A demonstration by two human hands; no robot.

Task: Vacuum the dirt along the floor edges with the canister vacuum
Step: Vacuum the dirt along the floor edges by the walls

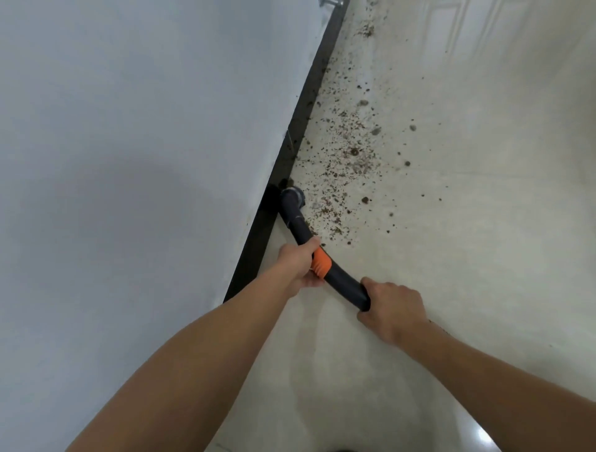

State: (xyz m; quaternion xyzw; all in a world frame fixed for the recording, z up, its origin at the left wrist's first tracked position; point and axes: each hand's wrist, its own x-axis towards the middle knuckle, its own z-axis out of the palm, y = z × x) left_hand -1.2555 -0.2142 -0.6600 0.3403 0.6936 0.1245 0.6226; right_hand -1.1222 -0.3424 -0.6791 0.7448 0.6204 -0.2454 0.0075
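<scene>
A dark curved vacuum handle tube (298, 226) with an orange grip band (322, 265) runs down to the floor at the black baseboard (309, 106). Its nozzle end (292, 194) sits against the baseboard at the near edge of the dirt. My left hand (298, 263) grips the tube just ahead of the orange band. My right hand (392, 306) grips the rear end of the tube. Brown dirt crumbs (345, 161) are scattered over the pale floor along the baseboard, beyond the nozzle. The canister and hose are out of view.
A plain white wall (145, 129) fills the left side above the baseboard. Pale glossy floor tiles (483, 242) stretch to the right, with a door's reflection at the top right. A metal fitting (330, 3) sticks out from the wall at the top.
</scene>
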